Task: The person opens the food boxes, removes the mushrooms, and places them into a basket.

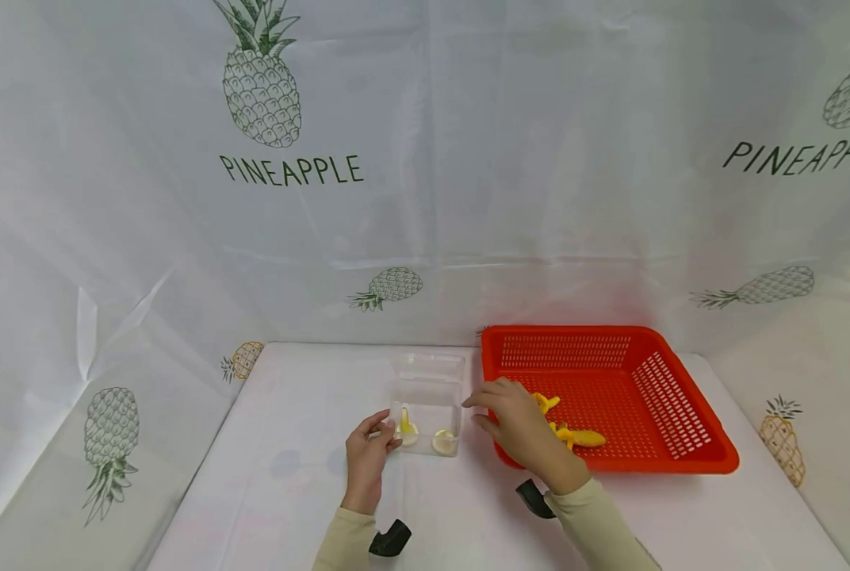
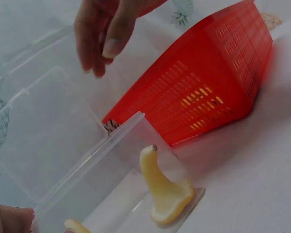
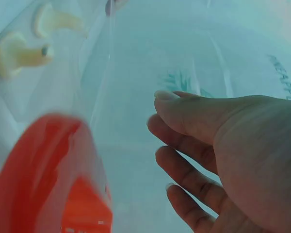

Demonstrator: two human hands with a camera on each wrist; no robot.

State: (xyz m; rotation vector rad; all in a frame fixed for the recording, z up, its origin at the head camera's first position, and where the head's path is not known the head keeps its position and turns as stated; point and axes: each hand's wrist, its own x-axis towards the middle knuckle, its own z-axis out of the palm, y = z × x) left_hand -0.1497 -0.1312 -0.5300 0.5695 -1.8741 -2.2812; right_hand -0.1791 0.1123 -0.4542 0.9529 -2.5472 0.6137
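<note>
A clear plastic box [image 1: 425, 394] stands on the table with its lid [image 1: 428, 365] folded back. My left hand [image 1: 366, 460] pinches the box's left wall between thumb and fingers. Inside lie two pale yellow pieces, each with a flared base and a stalk: one [image 1: 406, 427] near the left hand, the other [image 2: 165, 189] at the right end, its stalk dark-tipped. My right hand [image 1: 514, 420] is raised over the left rim of a red basket [image 1: 689, 412], beside the box. Its fingers [image 3: 186, 177] are spread, slightly bent, with nothing between them.
Several yellow pieces [image 1: 586, 438] lie in the left part of the basket. The white table [image 1: 289, 507] meets a hanging sheet [image 1: 539, 198] with pineapple prints at the back. A black wrist-worn device [image 1: 391, 539] shows beside each forearm.
</note>
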